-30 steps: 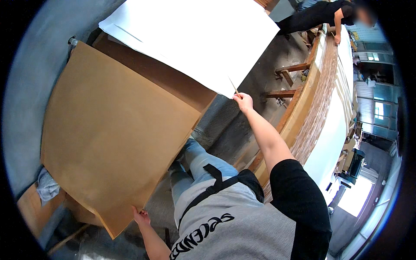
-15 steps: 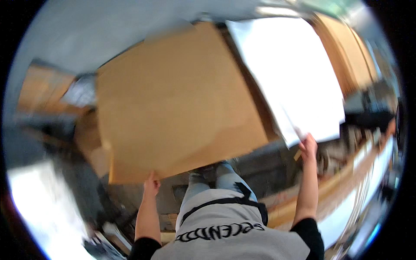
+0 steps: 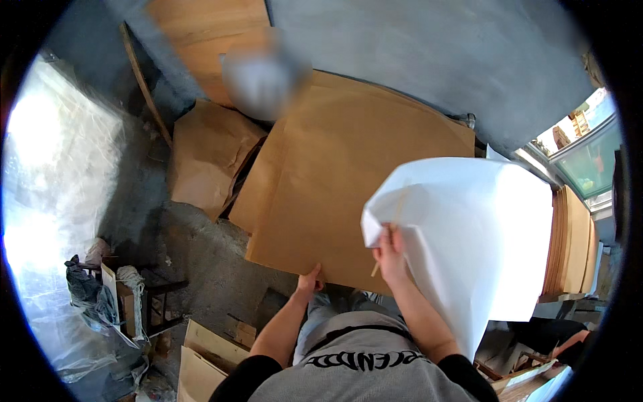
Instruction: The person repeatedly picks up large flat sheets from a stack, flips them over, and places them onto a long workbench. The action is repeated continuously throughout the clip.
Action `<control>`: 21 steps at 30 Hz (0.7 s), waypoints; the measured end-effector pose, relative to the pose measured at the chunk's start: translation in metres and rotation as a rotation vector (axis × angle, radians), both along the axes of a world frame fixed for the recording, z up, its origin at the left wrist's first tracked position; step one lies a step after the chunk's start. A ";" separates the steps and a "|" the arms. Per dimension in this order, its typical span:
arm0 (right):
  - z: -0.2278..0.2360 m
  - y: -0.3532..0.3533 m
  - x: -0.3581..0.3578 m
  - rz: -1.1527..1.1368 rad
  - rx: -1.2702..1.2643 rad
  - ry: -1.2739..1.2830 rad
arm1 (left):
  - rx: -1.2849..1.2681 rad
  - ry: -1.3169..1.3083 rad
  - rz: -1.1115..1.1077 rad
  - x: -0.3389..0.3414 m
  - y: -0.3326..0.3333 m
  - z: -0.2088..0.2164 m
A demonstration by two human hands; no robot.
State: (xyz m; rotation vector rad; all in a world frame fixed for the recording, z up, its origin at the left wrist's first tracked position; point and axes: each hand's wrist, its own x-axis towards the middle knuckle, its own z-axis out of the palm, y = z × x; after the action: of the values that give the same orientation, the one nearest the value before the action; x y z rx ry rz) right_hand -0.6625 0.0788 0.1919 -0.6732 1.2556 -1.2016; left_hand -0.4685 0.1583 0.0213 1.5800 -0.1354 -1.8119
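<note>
A large brown sheet of kraft paper or board (image 3: pixel 335 167) lies in front of me, on top of a stack of similar sheets. My left hand (image 3: pixel 310 280) is closed on its near edge, thumb on top. My right hand (image 3: pixel 390 253) grips the left edge of a big white paper sheet (image 3: pixel 489 228), which curls up and over the brown sheet's right side. A thin tan stick (image 3: pixel 375 269) also pokes out of the right hand. The white sheet hides the brown sheet's right part.
Wrapped brown paper (image 3: pixel 207 154) leans at the left, near a wooden board (image 3: pixel 214 33). Several brown panels (image 3: pixel 575 241) stand at the right by a window (image 3: pixel 589 161). A stool with bundles (image 3: pixel 127 295) and an open cardboard box (image 3: pixel 201 362) are at lower left.
My right hand has carried the white sheet's edge leftward over the brown sheet, bending it. My left hand still grips the brown sheet's near edge. The view has turned.
</note>
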 end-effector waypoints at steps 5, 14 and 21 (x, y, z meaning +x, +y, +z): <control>-0.067 -0.014 0.091 0.328 -0.055 0.285 | -0.055 0.044 0.007 0.004 0.006 0.001; -0.108 0.001 0.161 0.630 -0.019 0.397 | -0.076 0.036 -0.031 0.009 0.001 -0.001; -0.093 0.021 0.073 0.929 0.334 0.238 | 0.010 0.132 -0.025 0.020 0.004 -0.013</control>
State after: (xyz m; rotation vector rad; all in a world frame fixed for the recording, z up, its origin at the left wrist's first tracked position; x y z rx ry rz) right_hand -0.5892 0.1000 0.0988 -1.0052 1.0859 -0.1485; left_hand -0.4485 0.1623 0.0087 1.4666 -0.0856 -1.9324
